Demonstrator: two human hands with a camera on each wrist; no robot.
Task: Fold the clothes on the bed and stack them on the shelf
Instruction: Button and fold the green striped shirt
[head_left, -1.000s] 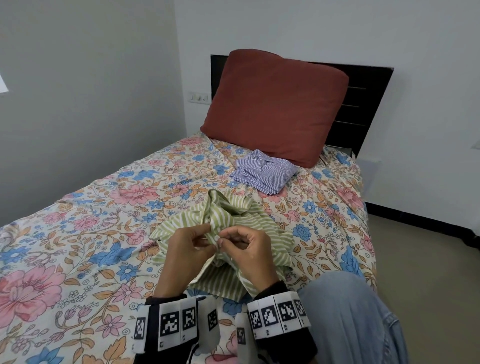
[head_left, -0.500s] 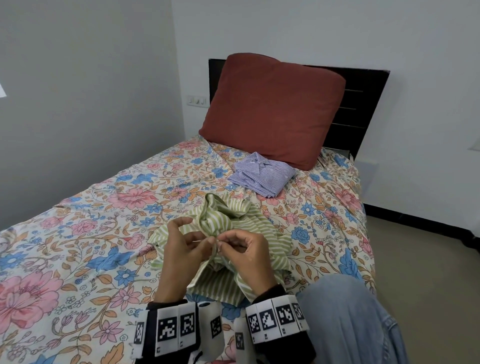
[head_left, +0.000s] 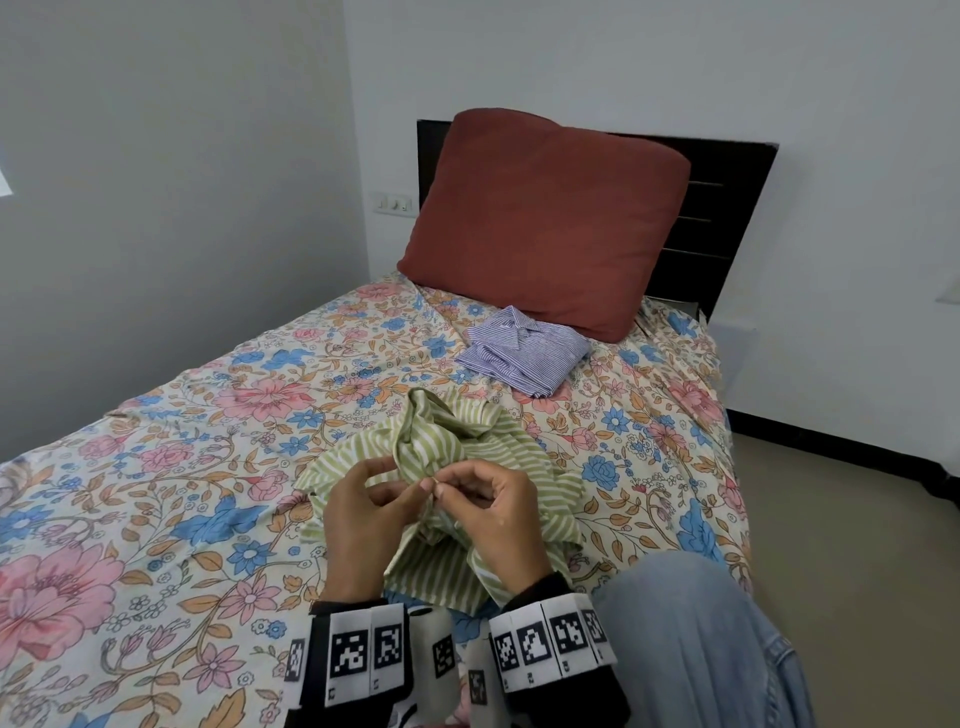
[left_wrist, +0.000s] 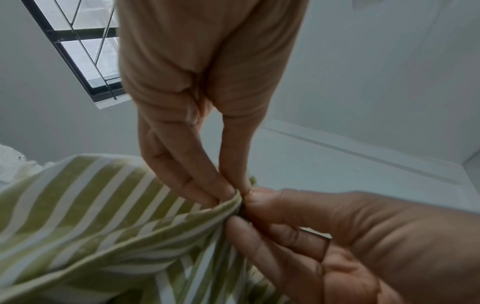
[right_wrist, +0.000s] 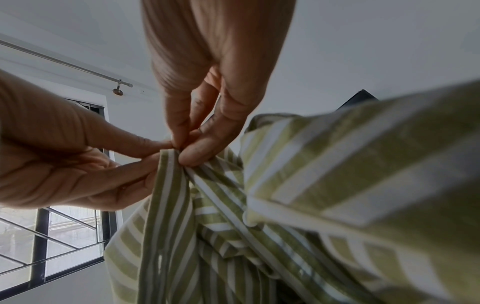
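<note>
A crumpled green-and-white striped shirt (head_left: 441, 441) lies on the floral bed (head_left: 156, 467) in front of me. My left hand (head_left: 415, 488) and right hand (head_left: 439, 488) meet over its middle, fingertip to fingertip. In the left wrist view the left hand (left_wrist: 233, 195) pinches a folded edge of the shirt (left_wrist: 91, 216) between thumb and fingers, and the right hand (left_wrist: 241, 214) pinches the same edge from the other side. The right wrist view shows the right hand (right_wrist: 182, 152) and left hand (right_wrist: 158, 156) gripping the striped cloth (right_wrist: 337, 164) at one point.
A folded blue-striped shirt (head_left: 522, 353) lies further up the bed, in front of a red pillow (head_left: 545, 218) that leans on the dark headboard (head_left: 727, 223). A knee in jeans (head_left: 691, 639) is at the bed's right edge, with bare floor (head_left: 857, 571) beyond. Walls bound the left and far sides.
Both hands stay at the same spot on the green shirt. The left fingers lifted and shifted their pinch on the edge. The shirt lies where it was.
</note>
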